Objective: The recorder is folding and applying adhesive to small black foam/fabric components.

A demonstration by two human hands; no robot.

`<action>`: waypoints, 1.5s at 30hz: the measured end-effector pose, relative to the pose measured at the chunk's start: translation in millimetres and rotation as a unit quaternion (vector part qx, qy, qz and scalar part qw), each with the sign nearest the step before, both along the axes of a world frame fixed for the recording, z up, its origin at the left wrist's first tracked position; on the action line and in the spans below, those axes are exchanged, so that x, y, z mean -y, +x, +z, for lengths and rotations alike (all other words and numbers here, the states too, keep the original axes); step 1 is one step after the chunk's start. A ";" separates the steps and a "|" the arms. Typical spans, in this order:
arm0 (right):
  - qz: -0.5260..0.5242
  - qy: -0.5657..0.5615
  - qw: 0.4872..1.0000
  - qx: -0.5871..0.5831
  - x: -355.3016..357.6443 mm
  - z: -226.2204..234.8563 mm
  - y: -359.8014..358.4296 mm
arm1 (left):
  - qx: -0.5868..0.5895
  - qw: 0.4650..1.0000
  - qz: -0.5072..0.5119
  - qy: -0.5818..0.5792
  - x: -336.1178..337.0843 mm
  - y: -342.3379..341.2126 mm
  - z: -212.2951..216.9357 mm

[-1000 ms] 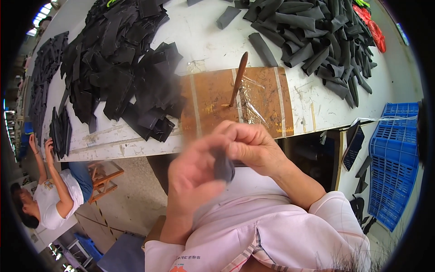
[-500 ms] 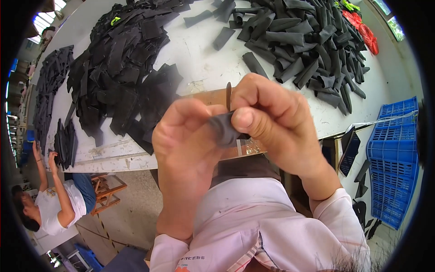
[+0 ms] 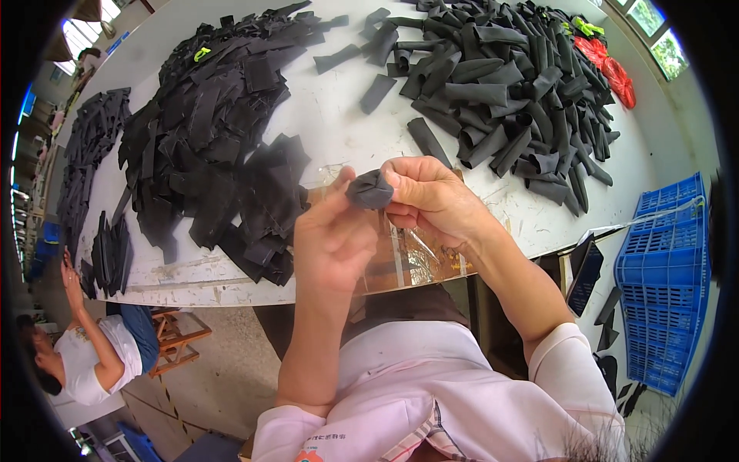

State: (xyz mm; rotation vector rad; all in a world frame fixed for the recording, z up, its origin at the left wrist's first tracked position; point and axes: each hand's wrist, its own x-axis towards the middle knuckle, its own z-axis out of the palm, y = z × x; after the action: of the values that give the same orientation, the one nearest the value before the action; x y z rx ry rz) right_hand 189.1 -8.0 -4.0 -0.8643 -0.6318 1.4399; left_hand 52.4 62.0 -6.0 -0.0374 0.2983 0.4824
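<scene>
A dark grey fabric piece (image 3: 370,190), bunched into a rounded, folded end, is held up between my hands above the table's near edge. My right hand (image 3: 435,199) pinches its right side between thumb and fingers. My left hand (image 3: 331,242) is raised on the other side, fingers curled and pressed against the piece; part of its grip is hidden. Under my hands lies a brown cardboard sheet (image 3: 379,271) with shiny clear tape. Left of it is a heap of flat black fabric pieces (image 3: 208,123); beyond, to the right, are piled rolled dark grey fabric tubes (image 3: 500,92).
A single fabric tube (image 3: 429,142) lies near my right hand on the white table (image 3: 339,100). Blue plastic crates (image 3: 662,285) stand at the right, and a red plastic bag (image 3: 612,73) lies far right. At the left, another person (image 3: 96,358) works beside a wooden stool (image 3: 178,339).
Both hands have moved lower and farther from me, with the fabric piece still between them. Its folded end now shows more plainly. The other person's arms have shifted.
</scene>
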 end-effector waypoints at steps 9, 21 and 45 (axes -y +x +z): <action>0.075 0.001 0.997 -0.006 -0.7 -12.7 11.4 | -0.044 0.979 0.049 0.191 24.4 -0.7 -2.6; 0.124 -0.007 0.979 0.160 -9.3 -3.3 14.2 | 0.210 0.975 -0.011 -0.073 18.2 -7.0 -33.8; -0.081 0.185 0.702 0.683 14.5 -11.7 2.3 | -0.183 0.814 0.195 0.516 24.1 -7.4 -18.6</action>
State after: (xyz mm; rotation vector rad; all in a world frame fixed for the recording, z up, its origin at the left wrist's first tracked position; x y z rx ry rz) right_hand 191.4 -22.5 -15.7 -1.5373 -1.8077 0.2081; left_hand 45.0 38.0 -24.6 1.0947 0.3735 1.0172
